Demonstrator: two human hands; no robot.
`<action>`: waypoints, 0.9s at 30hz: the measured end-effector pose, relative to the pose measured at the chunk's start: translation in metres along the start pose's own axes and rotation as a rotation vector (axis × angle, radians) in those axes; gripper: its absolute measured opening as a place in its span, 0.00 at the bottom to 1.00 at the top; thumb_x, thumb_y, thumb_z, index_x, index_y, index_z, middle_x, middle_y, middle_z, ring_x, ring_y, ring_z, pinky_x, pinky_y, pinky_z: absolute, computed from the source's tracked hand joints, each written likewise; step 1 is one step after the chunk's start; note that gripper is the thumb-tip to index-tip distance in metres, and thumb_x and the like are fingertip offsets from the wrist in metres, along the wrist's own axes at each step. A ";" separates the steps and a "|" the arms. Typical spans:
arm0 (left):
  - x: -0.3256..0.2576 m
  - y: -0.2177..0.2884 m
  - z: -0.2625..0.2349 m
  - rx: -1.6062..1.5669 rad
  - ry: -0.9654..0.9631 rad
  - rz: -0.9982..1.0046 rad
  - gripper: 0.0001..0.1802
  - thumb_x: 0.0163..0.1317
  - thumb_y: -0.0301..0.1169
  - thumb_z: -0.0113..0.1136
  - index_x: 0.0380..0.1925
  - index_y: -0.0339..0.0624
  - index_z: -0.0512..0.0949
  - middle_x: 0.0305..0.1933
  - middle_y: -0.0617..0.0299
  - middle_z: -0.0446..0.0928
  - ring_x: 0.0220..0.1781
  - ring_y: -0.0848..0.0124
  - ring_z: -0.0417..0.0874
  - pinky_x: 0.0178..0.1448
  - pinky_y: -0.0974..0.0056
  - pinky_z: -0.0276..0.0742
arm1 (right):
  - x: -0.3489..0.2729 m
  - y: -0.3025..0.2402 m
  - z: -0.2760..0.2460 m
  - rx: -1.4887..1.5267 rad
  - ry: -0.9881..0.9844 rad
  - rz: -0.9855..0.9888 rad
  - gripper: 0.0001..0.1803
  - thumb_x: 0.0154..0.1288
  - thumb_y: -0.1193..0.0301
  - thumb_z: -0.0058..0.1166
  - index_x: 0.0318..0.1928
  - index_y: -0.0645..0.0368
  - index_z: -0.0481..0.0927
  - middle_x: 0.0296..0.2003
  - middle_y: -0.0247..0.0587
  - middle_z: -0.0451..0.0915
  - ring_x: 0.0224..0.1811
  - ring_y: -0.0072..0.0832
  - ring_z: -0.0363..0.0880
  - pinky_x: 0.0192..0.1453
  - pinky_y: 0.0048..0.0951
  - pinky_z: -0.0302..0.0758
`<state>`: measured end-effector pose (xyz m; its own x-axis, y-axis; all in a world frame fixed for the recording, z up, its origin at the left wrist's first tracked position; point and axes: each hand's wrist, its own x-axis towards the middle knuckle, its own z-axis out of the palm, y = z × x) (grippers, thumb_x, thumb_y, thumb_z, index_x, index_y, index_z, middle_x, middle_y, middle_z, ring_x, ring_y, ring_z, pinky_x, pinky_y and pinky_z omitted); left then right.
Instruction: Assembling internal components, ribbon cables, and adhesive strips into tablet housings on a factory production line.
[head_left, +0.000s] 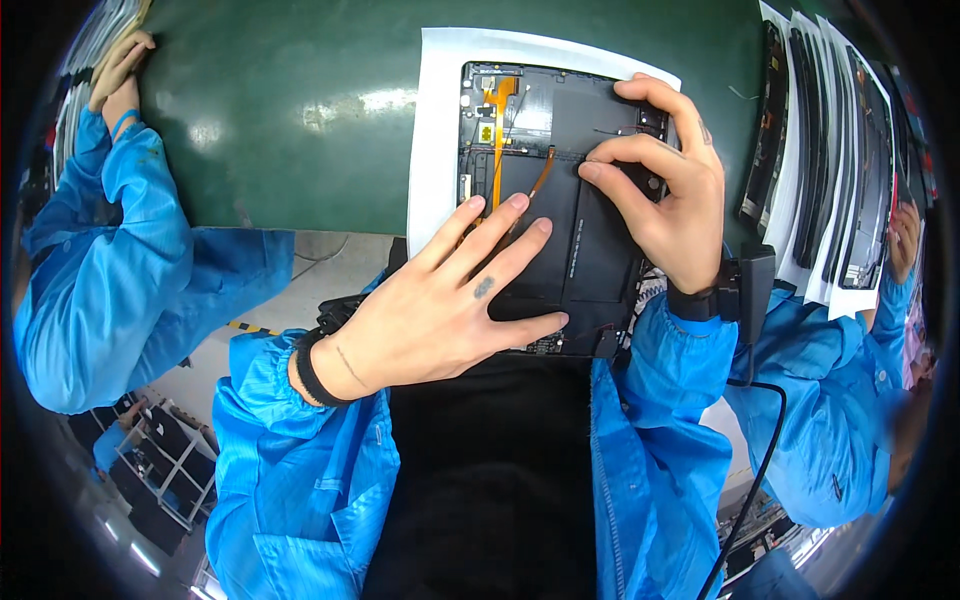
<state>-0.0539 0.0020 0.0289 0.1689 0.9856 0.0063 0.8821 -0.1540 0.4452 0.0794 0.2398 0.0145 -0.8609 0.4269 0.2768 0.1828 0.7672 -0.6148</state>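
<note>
An opened tablet (580,105) with a black casing and bare inner parts lies on a white sheet (432,130). My left hand (435,295) rests across its lower left part, fingers spread, hiding what lies beneath. A long orange ribbon cable (498,140) runs down the tablet's left side, and a shorter brown ribbon cable (542,174) slants towards my left fingertips. Over the right half, my right hand (675,205) has thumb and index finger pinched near the middle; anything between them is too small to make out. Another finger of that hand reaches the upper right edge.
The tablet lies on a green table (300,110). At the right stands a row of dark tablet casings (805,150) separated by white sheets. Two people in blue sleeves (145,190) are close on either side. A black cable (770,440) hangs by my right arm.
</note>
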 end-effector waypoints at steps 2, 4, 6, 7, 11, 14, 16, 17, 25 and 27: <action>0.000 0.001 0.001 0.000 -0.015 -0.004 0.26 0.62 0.44 0.67 0.62 0.84 0.86 0.81 0.44 0.67 0.86 0.39 0.62 0.86 0.36 0.61 | 0.000 0.001 0.000 0.000 0.000 0.006 0.10 0.51 0.70 0.79 0.35 0.53 0.93 0.59 0.42 0.84 0.66 0.46 0.81 0.73 0.47 0.69; 0.000 0.001 0.000 0.008 -0.036 -0.005 0.27 0.62 0.45 0.68 0.63 0.84 0.86 0.82 0.44 0.66 0.86 0.38 0.61 0.86 0.36 0.60 | -0.001 0.002 0.001 -0.006 0.007 0.002 0.09 0.51 0.70 0.79 0.35 0.53 0.93 0.58 0.42 0.84 0.66 0.46 0.81 0.73 0.47 0.69; 0.001 0.001 -0.001 0.015 -0.047 -0.003 0.27 0.62 0.45 0.68 0.63 0.84 0.85 0.82 0.44 0.66 0.86 0.38 0.61 0.86 0.36 0.60 | -0.001 0.003 0.002 -0.013 0.011 -0.003 0.09 0.51 0.70 0.79 0.34 0.53 0.93 0.58 0.41 0.84 0.66 0.46 0.81 0.73 0.47 0.69; 0.001 0.001 -0.001 0.019 -0.053 -0.003 0.27 0.62 0.45 0.68 0.63 0.84 0.85 0.82 0.44 0.66 0.86 0.38 0.61 0.86 0.36 0.60 | -0.001 0.002 0.002 -0.016 0.012 -0.007 0.09 0.51 0.70 0.79 0.34 0.53 0.93 0.58 0.41 0.84 0.66 0.46 0.81 0.73 0.47 0.69; 0.001 0.002 -0.001 0.009 -0.049 -0.009 0.27 0.62 0.46 0.68 0.63 0.84 0.85 0.82 0.44 0.66 0.86 0.38 0.61 0.86 0.37 0.60 | -0.001 0.002 0.003 -0.022 0.014 0.000 0.09 0.51 0.70 0.79 0.34 0.53 0.92 0.57 0.41 0.83 0.66 0.46 0.80 0.72 0.47 0.69; 0.002 0.002 -0.001 0.001 -0.041 -0.017 0.27 0.62 0.46 0.68 0.63 0.85 0.85 0.82 0.44 0.66 0.86 0.39 0.61 0.86 0.37 0.60 | -0.001 0.002 0.003 -0.006 0.019 0.007 0.09 0.51 0.70 0.79 0.34 0.54 0.92 0.57 0.40 0.83 0.67 0.46 0.80 0.72 0.47 0.69; 0.002 0.002 0.000 -0.007 -0.032 -0.022 0.27 0.62 0.46 0.68 0.63 0.86 0.85 0.82 0.45 0.66 0.86 0.39 0.62 0.86 0.37 0.59 | -0.001 0.003 0.003 -0.007 0.017 0.008 0.09 0.51 0.70 0.79 0.34 0.54 0.92 0.56 0.40 0.83 0.66 0.45 0.80 0.72 0.47 0.69; 0.002 0.001 0.001 -0.014 -0.027 -0.025 0.28 0.62 0.46 0.68 0.63 0.86 0.85 0.82 0.45 0.66 0.86 0.40 0.62 0.86 0.37 0.59 | -0.002 0.003 0.003 -0.007 0.016 0.008 0.09 0.51 0.70 0.79 0.34 0.54 0.92 0.56 0.39 0.83 0.66 0.45 0.80 0.72 0.47 0.69; 0.000 -0.002 0.009 -0.029 0.030 -0.037 0.30 0.58 0.46 0.71 0.63 0.87 0.86 0.81 0.50 0.69 0.84 0.43 0.65 0.86 0.40 0.61 | -0.002 0.002 0.004 -0.002 0.031 -0.008 0.09 0.50 0.70 0.79 0.34 0.54 0.92 0.53 0.40 0.82 0.65 0.46 0.80 0.71 0.48 0.70; 0.000 -0.004 0.012 -0.035 0.050 -0.040 0.29 0.57 0.46 0.71 0.62 0.87 0.86 0.80 0.51 0.70 0.84 0.44 0.66 0.85 0.40 0.62 | -0.002 0.003 0.004 -0.002 0.032 -0.011 0.10 0.50 0.70 0.79 0.34 0.54 0.92 0.52 0.40 0.82 0.65 0.46 0.80 0.71 0.48 0.71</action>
<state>-0.0517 0.0018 0.0166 0.1109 0.9933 0.0324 0.8715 -0.1129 0.4771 0.0792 0.2391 0.0094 -0.8473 0.4337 0.3066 0.1745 0.7725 -0.6105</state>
